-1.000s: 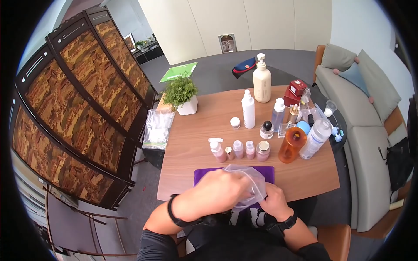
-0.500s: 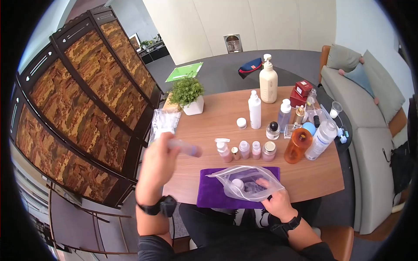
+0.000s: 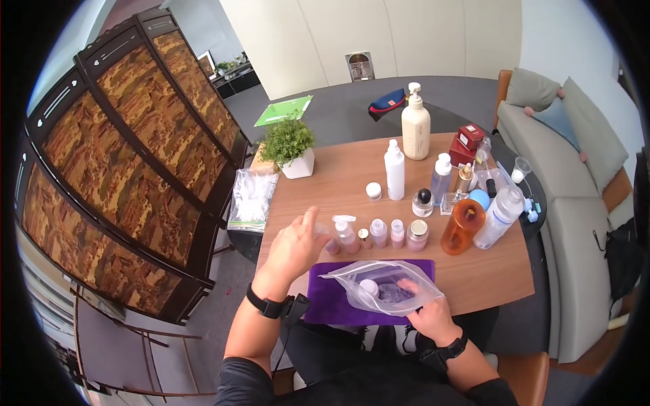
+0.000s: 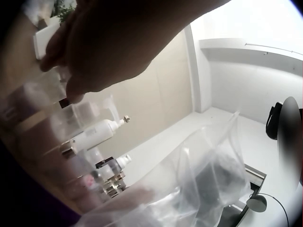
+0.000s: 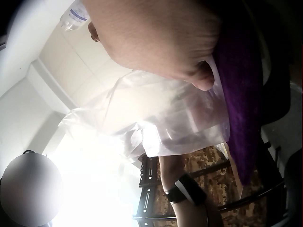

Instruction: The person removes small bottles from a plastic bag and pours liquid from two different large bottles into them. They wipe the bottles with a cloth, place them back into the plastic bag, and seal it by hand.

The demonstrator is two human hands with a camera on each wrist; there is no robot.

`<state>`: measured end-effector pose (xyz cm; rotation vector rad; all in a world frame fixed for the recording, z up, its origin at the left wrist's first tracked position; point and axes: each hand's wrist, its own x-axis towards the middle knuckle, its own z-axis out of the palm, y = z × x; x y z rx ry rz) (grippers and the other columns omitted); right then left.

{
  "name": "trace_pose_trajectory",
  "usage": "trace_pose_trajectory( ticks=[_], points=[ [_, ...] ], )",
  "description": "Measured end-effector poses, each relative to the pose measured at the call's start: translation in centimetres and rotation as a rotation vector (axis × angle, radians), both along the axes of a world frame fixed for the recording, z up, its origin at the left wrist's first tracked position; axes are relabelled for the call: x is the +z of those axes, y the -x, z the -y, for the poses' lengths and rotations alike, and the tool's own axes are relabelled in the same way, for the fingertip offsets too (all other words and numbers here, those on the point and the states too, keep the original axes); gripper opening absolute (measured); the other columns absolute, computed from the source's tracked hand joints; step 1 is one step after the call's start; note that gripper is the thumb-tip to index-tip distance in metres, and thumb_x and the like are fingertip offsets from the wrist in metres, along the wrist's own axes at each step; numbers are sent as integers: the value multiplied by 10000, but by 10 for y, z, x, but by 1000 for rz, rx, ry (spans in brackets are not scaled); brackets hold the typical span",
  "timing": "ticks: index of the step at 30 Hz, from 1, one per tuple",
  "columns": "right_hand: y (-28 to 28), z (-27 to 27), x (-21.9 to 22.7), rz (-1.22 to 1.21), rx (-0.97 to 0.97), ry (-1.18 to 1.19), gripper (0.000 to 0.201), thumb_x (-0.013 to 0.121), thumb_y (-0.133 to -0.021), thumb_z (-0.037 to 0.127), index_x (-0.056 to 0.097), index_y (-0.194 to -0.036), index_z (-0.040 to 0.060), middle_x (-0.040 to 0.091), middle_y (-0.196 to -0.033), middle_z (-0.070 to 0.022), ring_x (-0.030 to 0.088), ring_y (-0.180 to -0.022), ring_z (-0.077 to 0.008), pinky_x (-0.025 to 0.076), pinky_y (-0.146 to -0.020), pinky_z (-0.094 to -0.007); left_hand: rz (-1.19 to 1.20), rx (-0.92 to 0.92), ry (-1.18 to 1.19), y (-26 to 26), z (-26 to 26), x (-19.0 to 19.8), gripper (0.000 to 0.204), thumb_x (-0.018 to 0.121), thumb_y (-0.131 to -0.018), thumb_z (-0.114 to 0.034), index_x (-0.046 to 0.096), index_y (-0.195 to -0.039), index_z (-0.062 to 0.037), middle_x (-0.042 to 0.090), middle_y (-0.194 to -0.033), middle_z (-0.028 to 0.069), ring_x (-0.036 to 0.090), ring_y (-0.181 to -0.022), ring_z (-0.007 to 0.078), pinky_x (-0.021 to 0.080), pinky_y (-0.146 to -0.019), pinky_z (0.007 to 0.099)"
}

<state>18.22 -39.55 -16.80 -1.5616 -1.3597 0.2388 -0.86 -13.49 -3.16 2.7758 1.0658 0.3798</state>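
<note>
My left hand (image 3: 292, 249) is over the table's left part, fingers extended, beside a pink bottle (image 3: 331, 247) at the left end of a row of small pink bottles. In the left wrist view the hand (image 4: 109, 42) has spread fingers near blurred bottles. My right hand (image 3: 433, 318) grips the right edge of a clear bag (image 3: 345, 279), thumb outside and fingers inside its wide mouth. A white round-topped item (image 3: 369, 288) lies in the bag, above a purple cloth (image 3: 325, 304). In the right wrist view the bag (image 5: 189, 125) hangs from the hand (image 5: 156, 38).
Behind the row are a white spray bottle (image 3: 395, 172), a white jar (image 3: 374, 191) and a tall cream pump bottle (image 3: 416, 132). An orange bottle (image 3: 463, 227) and a clear bottle (image 3: 497, 220) lean at the right. A potted plant (image 3: 296, 164) and plastic bags (image 3: 250, 199) are at the left.
My left hand came out of the bag with a pink bottle, swung left, then moved right to the row, where that bottle is now out of its grip. The right hand still holds the bag.
</note>
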Motion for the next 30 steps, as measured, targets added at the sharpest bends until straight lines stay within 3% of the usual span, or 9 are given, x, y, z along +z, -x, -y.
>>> trace_pose_trajectory(
  ticks=[3,5,7,9,11,15,17,21,30],
  points=[
    [0,2,-6,11,-10,-5,416,807,-854,92,719,-1255,21,768,-1116,-202,734,-1025,-438,606,-892,-492,217,30,-198,13,3,16,462,858,-921,-176,668,-1297,12,763,-948,223,777,-809,346,616,-751,433],
    [1,2,-6,40,-10,-21,439,810,-827,71,702,-1249,8,760,-1119,-211,731,-1019,-444,603,-894,-494,367,0,-228,17,34,59,368,858,-917,-175,700,-1192,13,766,-931,137,752,-776,363,626,-694,409],
    [2,0,-2,60,-5,-55,445,810,-816,63,701,-1244,6,759,-1118,-212,732,-1016,-441,601,-895,-492,437,-267,-365,27,69,91,312,877,-831,-80,713,-1081,10,726,-815,99,726,-692,314,605,-623,377],
    [2,0,-1,83,5,-94,451,811,-806,56,700,-1240,4,758,-1118,-213,733,-1013,-439,599,-895,-491,532,-687,-193,20,95,101,144,753,-868,18,737,-1007,-16,708,-843,125,740,-731,269,610,-658,378],
    [2,1,-3,134,-4,-112,462,824,-789,49,701,-1233,10,759,-1111,-203,737,-1011,-426,597,-897,-486,411,-799,-118,5,118,101,158,699,-875,3,725,-1028,-27,718,-875,111,754,-754,289,625,-673,402],
    [0,4,-1,163,21,-131,488,845,-772,51,701,-1236,14,760,-1121,-195,738,-1026,-415,596,-901,-481,-62,-828,-1,-16,119,89,215,653,-917,-60,716,-1120,-27,749,-949,128,775,-802,319,638,-700,419],
    [1,5,-2,163,19,-86,536,870,-751,45,697,-1258,20,759,-1138,-191,735,-1051,-407,592,-913,-477,-310,-678,-29,-25,112,71,300,629,-953,-117,699,-1232,-35,759,-1030,141,777,-836,340,638,-703,420],
    [3,5,7,151,15,-78,581,880,-741,33,692,-1290,26,760,-1153,-173,733,-1070,-388,589,-925,-466,-86,-701,-138,-28,107,47,202,707,-897,-98,712,-1084,-22,732,-886,136,771,-747,308,596,-562,396],
    [3,1,11,130,38,-18,609,866,-758,12,693,-1341,38,780,-1189,-119,739,-1089,-344,586,-936,-452,-314,-577,-147,-25,107,21,170,715,-909,-134,689,-1030,-17,726,-930,153,767,-731,264,582,-539,368]
  ],
)
